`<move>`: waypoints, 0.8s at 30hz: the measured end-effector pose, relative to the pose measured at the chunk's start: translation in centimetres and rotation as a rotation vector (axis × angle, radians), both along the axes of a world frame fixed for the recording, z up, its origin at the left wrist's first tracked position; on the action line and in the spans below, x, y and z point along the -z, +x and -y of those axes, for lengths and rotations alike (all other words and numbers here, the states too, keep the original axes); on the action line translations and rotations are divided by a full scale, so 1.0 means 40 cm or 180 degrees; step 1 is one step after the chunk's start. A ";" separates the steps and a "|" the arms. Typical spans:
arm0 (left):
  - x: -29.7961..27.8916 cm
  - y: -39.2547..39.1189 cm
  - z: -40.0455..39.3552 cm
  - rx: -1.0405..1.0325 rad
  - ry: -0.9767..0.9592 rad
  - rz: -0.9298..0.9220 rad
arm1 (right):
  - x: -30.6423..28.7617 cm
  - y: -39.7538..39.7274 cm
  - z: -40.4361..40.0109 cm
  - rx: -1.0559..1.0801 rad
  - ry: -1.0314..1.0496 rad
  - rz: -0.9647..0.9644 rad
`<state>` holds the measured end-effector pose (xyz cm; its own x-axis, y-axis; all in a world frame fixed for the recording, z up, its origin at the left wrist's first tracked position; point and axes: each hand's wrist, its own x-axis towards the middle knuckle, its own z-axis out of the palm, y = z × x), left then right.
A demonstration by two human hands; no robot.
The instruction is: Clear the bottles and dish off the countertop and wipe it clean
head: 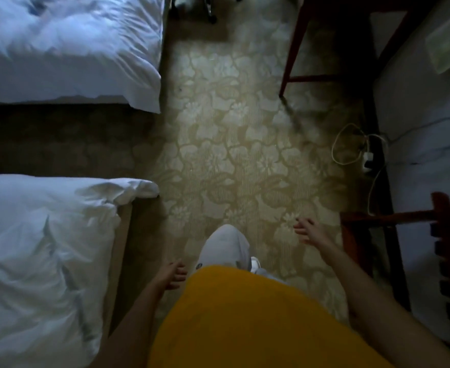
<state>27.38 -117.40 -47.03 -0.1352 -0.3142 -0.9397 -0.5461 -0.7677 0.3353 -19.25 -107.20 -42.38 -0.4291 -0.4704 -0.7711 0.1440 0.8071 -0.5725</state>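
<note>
Left hand (172,274), right hand (307,231): fingers loosely spread, empty, over floral carpet (231,155). Bottles, dish unseen; handling unjudgeable.

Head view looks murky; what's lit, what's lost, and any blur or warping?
Head view: dim room, carpet lit mid-aisle, right-hand furniture sunk in shadow; white bedding soft with slight blur; wide-angle bends the edges; both hands, left and right, empty and open.

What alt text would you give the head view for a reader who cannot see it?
A person in a yellow top walks along a floral carpet, left hand and right hand both empty and open. Two white-sheeted beds lie to the left, dark wooden furniture and a white cable to the right; no bottles, dish or countertop show.
</note>
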 end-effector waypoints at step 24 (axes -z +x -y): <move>-0.141 -1.061 1.661 0.0555 -0.1081 -0.0200 | 0.128 -0.698 1.129 0.0232 0.0710 0.0220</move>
